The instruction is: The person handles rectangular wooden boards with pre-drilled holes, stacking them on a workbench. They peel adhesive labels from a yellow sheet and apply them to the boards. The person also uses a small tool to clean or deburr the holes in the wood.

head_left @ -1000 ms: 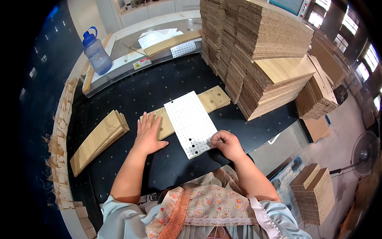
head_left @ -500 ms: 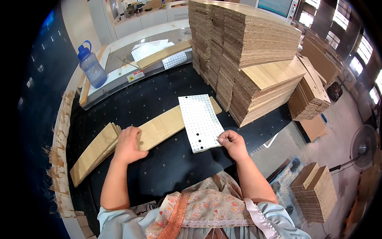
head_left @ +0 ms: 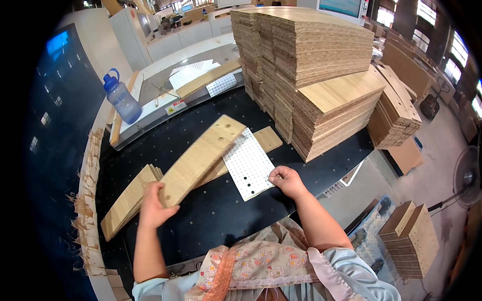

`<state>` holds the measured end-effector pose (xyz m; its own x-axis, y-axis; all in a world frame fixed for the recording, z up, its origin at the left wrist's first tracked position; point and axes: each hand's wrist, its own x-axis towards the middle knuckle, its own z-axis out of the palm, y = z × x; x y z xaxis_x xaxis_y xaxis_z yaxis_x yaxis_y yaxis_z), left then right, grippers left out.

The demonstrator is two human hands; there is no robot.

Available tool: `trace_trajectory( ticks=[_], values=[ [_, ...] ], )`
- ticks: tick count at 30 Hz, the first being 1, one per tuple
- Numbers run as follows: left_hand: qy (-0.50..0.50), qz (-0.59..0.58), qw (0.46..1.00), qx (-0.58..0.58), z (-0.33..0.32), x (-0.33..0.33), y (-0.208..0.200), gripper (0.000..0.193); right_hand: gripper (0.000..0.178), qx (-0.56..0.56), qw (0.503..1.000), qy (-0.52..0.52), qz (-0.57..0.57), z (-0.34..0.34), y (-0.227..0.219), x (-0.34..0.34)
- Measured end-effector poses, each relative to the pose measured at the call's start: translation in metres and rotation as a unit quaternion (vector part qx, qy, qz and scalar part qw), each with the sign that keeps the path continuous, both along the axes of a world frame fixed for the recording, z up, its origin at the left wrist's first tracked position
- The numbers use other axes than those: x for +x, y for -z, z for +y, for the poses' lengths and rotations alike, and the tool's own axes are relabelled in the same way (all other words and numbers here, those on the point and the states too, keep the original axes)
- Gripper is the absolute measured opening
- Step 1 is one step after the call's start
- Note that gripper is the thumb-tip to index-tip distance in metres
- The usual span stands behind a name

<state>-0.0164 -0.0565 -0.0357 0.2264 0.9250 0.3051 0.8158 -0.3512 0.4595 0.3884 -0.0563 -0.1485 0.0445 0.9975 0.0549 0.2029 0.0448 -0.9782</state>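
Observation:
My left hand [head_left: 154, 206] grips the near end of a flat wooden board [head_left: 203, 155], with the thumb on its near edge and the fingers on its left side. That board is tilted and raised at an angle over another wooden board [head_left: 267, 139] lying on the black table. Across the lower board lies a white sheet with rows of small round stickers [head_left: 248, 163], a few dark dots near its bottom. At the sheet's right edge my right hand [head_left: 287, 181] is closed in a pinch. Whatever sits between those fingertips is too small to make out.
Several stacked boards [head_left: 131, 198] lie left of my left hand. A tall pile of particleboard panels [head_left: 326, 55] stands at the back right of the black table [head_left: 201, 226]. A blue bottle [head_left: 125, 104] stands at the back left; a fan [head_left: 467, 175] is far right.
My left hand has taken hold of a board and lifted it, its far end swinging up over the sheet's upper corner. The right hand stays pinched by the sheet's edge. The view has shifted slightly.

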Motion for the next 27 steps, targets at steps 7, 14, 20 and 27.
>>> trace_trajectory(
  ticks=[7, 14, 20, 27],
  values=[
    [0.036, 0.048, 0.995, -0.077, 0.029, 0.062, 0.050, 0.066, 0.007, 0.024, 0.999, 0.032, 0.005, -0.023, -0.012, 0.018],
    [0.103, 0.148, 0.982, 0.060, 0.011, 0.099, 0.031, 0.073, 0.008, 0.087, 0.979, 0.022, 0.184, -0.058, -0.041, 0.013],
    [0.278, -0.071, 0.955, 0.082, -0.017, 0.183, 0.018, 0.048, 0.007, 0.091, 0.928, -0.105, 0.346, -0.074, -0.061, -0.016],
    [0.283, -0.376, 0.862, -0.186, -0.055, 0.212, 0.035, 0.023, 0.005, 0.073, 0.901, -0.080, 0.421, -0.086, -0.055, -0.017]
  ],
)
